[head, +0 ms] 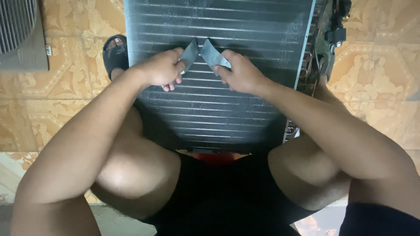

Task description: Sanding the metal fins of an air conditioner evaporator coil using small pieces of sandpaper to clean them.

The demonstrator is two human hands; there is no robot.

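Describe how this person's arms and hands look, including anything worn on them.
Both arms are bare to the top of the picture: no sleeves, gloves or watch show. The left hand and right hand carry no visible rings or markings. The fingers are uncovered. Dark shorts cover the lap.

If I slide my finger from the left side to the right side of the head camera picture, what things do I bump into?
Grey slatted vent panel → black sandal on a foot → left hand pinching a grey flat metal strip → right hand pinching another grey strip → dark finned coil block's copper tube bends.
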